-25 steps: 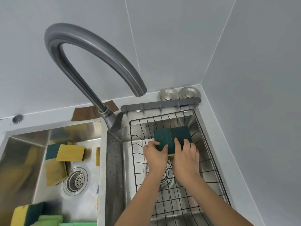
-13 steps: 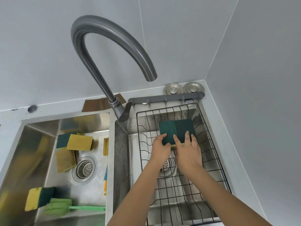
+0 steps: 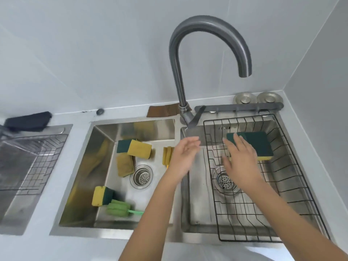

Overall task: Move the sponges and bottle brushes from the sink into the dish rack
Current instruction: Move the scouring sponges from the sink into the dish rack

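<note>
Grey-tiled corner, steel double sink (image 3: 105, 129); 1 black wire dish rack (image 3: 293, 178) holding 1 sponge (image 3: 254, 144); left basin: 5 sponges, 1 green brush (image 3: 118, 209); left hand (image 3: 183, 157) and right hand (image 3: 239, 162) both spread, gripping nothing.

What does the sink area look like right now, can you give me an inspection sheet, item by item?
Surface: double steel sink; left basin holds items, right basin carries a black wire dish rack.
Job's things: green-and-yellow sponges in the rack's far end; several more sponges and a green bottle brush lie in the left basin.
Clutter: brown cloth behind the faucet; two metal stoppers in the corner.
Grippers: left hand open, empty, over the divider; right hand open, fingers resting on the rack sponges.
Cables: nothing seen.
Surroundings: grey walls; another wire rack and a dark object at far left.
</note>
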